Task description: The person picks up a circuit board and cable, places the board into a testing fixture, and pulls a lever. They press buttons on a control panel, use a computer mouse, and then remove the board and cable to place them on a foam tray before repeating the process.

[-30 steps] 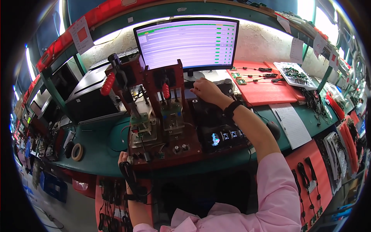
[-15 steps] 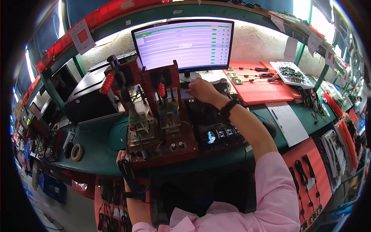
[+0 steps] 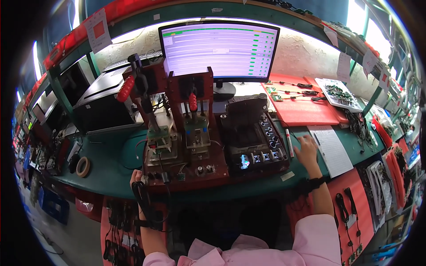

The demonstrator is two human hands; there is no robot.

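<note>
A person is holding the right hand [image 3: 307, 150] loosely spread beside a white cylindrical marker pen [image 3: 289, 142] on the green bench [image 3: 104, 155].
The left hand [image 3: 136, 176] is resting beside a dark-red boxy fixture [image 3: 216, 156], grip impossible to tell; grasping anything would probably call for narrowing the right fingers.

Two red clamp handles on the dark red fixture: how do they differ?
Pose: the left handle slants, lower end toward the left; the right handle is nearly upright.
Size: the left handle looks longer in this view than the right handle.
Shared: both are red and ridged, on the dark red fixture.
</note>
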